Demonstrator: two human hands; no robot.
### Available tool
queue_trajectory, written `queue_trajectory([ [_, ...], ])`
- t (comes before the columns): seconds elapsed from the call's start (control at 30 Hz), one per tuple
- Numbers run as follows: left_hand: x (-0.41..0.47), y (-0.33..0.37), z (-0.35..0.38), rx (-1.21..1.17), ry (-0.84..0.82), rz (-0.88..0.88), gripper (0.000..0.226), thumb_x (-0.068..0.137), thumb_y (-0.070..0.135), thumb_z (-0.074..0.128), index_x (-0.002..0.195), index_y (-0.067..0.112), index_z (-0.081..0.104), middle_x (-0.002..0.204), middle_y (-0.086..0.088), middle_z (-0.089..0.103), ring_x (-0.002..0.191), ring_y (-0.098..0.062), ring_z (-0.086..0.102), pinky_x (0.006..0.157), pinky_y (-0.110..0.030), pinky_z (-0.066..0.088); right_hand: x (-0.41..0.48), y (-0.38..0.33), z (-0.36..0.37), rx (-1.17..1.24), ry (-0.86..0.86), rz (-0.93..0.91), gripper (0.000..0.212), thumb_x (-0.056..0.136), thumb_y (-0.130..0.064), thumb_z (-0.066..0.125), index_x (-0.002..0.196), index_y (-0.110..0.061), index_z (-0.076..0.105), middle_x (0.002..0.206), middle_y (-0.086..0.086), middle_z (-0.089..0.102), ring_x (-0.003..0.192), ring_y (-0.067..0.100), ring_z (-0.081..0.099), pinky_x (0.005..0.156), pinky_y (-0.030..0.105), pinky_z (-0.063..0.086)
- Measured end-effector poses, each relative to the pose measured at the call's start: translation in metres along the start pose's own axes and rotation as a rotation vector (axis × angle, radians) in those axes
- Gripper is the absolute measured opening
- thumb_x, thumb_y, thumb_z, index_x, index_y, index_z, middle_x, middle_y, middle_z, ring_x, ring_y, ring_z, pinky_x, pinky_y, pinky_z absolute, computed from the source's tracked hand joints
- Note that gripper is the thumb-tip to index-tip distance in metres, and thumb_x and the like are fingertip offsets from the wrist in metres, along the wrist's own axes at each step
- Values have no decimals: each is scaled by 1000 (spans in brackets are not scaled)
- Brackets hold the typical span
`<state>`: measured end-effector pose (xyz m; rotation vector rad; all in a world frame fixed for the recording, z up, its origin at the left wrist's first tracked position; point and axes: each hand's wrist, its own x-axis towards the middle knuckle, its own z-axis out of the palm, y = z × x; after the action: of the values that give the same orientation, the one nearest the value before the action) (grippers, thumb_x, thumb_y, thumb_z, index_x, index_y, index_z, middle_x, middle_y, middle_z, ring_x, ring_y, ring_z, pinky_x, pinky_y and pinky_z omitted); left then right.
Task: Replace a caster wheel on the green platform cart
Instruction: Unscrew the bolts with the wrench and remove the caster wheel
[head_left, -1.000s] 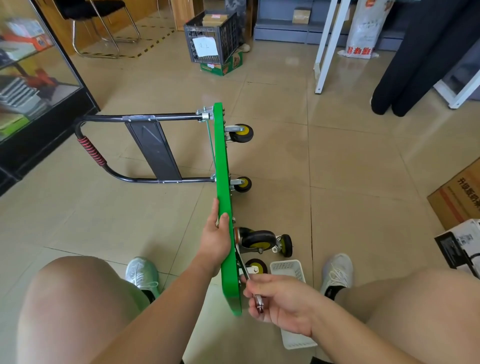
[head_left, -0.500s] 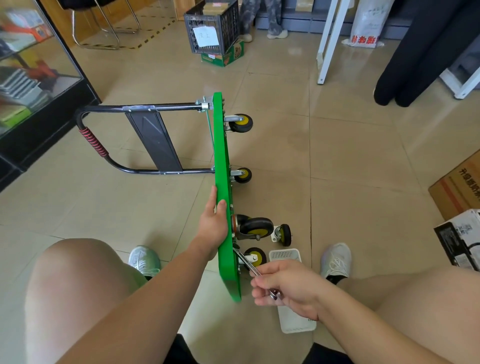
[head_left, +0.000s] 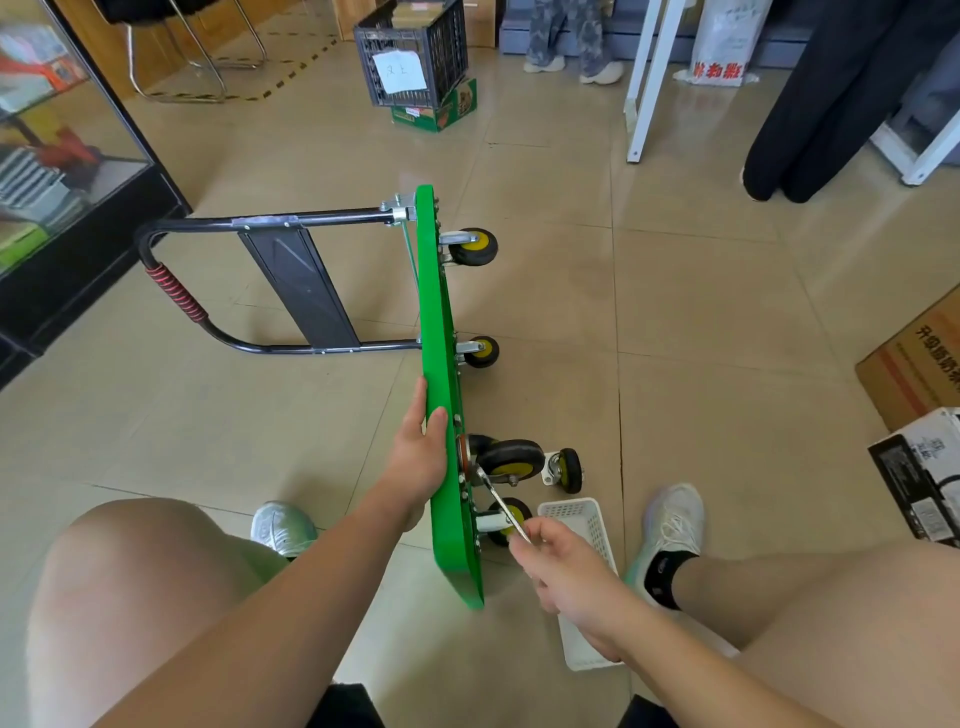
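Head view: left hand (head_left: 421, 462) gripped cart (head_left: 441, 364) edge, my right hand (head_left: 566, 577) curled round wrench (head_left: 498, 499); needed it seated square at caster (head_left: 506, 457) beyond fingertips.

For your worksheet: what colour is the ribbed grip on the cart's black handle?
Ribbed grip: red, head view.

Beige floor tiles (head_left: 701, 322) are reflecting light. A black crate (head_left: 441, 47) is resting on a green carton (head_left: 452, 110); a glass cabinet (head_left: 62, 171) is standing left of the crate, a white leg (head_left: 647, 78) right.
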<state>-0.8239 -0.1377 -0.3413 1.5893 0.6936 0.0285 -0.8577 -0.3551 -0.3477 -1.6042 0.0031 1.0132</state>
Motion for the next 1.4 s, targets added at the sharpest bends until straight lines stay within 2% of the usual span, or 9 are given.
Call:
queue_trajectory([
  [0.13, -9, 3, -3, 20, -26, -8, 57, 113, 31, 39, 161, 53, 18, 110, 23, 65, 93, -12, 68, 62, -17, 57, 3, 0, 5, 17, 40, -25, 22, 106, -26, 50, 102, -23, 71, 76, -5, 63, 62, 12, 51, 59, 24, 39],
  [0.23, -23, 0, -6, 71, -54, 10, 57, 113, 30, 41, 161, 53, 21, 122, 19, 67, 107, -27, 71, 85, -37, 64, 6, 1, 8, 23, 59, -42, 23, 102, -14, 57, 101, -27, 77, 84, -9, 71, 70, 11, 58, 69, 28, 48],
  [0.3, -32, -6, -9, 90, -82, 24, 55, 113, 30, 42, 160, 53, 25, 138, 6, 65, 113, -33, 69, 95, -51, 61, 6, 0, 11, 71, 50, -51, 29, 99, -4, 59, 103, -28, 75, 80, -5, 72, 67, 11, 60, 68, 27, 53],
  [0.5, -47, -22, -11, 109, -78, 86, 52, 113, 32, 41, 159, 51, 28, 162, 5, 43, 144, -26, 49, 119, -52, 42, 10, -2, 21, 166, 122, -42, 23, 101, -7, 58, 118, -20, 63, 70, -4, 62, 53, 11, 44, 48, 26, 37],
  [0.6, -48, -24, -11, 89, -75, 82, 52, 112, 33, 42, 158, 54, 29, 162, 3, 43, 146, -28, 47, 119, -54, 41, 10, -3, 22, 162, 118, -39, 17, 100, -13, 62, 114, -20, 67, 61, -11, 58, 51, 10, 41, 46, 23, 34],
  [0.73, -49, -23, -9, 75, -65, 82, 51, 112, 35, 42, 153, 61, 30, 157, 6, 48, 130, -22, 60, 109, -51, 52, 10, -3, 22, 147, 117, 16, 15, 100, -17, 62, 113, -20, 70, 78, 2, 58, 55, 11, 46, 47, 25, 37],
  [1.0, -50, -22, -8, 31, -58, 81, 49, 112, 35, 43, 144, 70, 30, 154, 8, 51, 116, -20, 68, 98, -49, 59, 8, -8, 29, 444, 68, 187, 20, 99, -10, 58, 115, -2, 68, 72, 6, 60, 53, 11, 41, 45, 23, 26],
  [1.2, -51, -20, -9, 17, -67, 69, 50, 112, 33, 43, 150, 64, 30, 155, 7, 51, 116, -21, 68, 99, -50, 59, 4, -9, 28, 481, -11, 176, 22, 100, -8, 59, 120, -1, 67, 84, 10, 58, 62, 13, 44, 48, 24, 32],
  [1.4, -51, -21, -9, 32, -73, 75, 51, 113, 32, 42, 153, 61, 30, 153, 6, 53, 119, -19, 67, 101, -47, 58, 8, -1, 36, 239, -39, 68, 22, 104, -13, 55, 120, -15, 70, 99, 5, 63, 79, 17, 53, 63, 26, 50],
])
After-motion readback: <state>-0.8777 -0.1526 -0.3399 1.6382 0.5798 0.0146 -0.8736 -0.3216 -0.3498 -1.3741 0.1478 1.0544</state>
